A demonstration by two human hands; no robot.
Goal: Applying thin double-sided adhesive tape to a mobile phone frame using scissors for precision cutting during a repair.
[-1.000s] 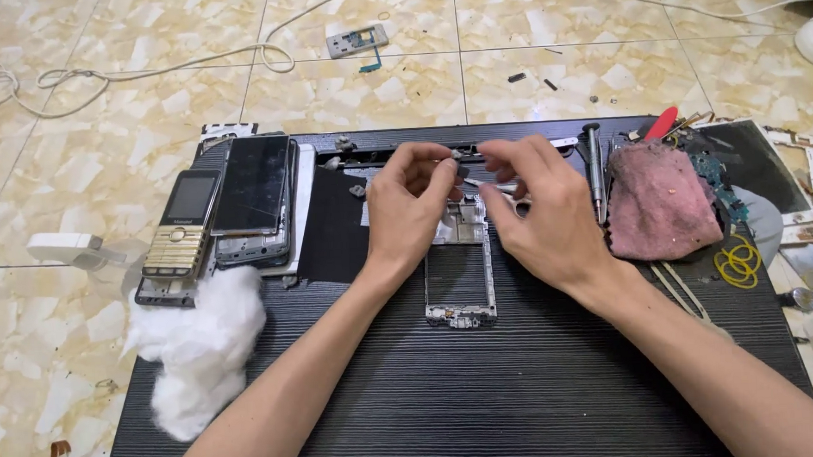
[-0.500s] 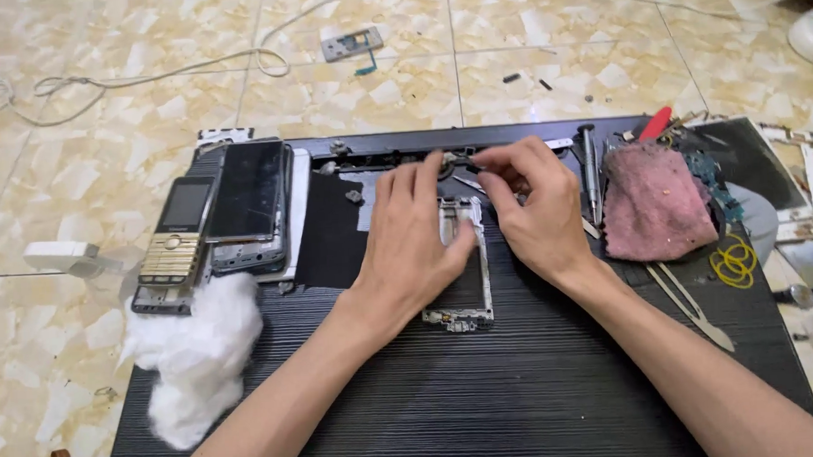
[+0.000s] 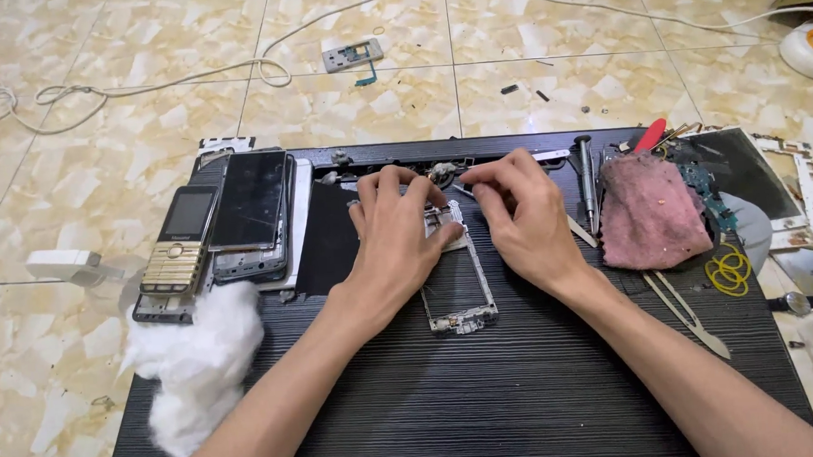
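Two hands on a stripped phone frame

Left hand (image 3: pixel 395 229) presses the bare silver phone frame (image 3: pixel 458 281) onto the black ribbed bench (image 3: pixel 490 400); right hand (image 3: pixel 517 218), at 3 o'clock, pinches a thin metal tool (image 3: pixel 461 191).

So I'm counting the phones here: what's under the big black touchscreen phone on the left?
Under the touchscreen phone lies a stack: edges of at least one more phone body and a white panel stick out. The phone covers the rest, so an exact count is impossible.
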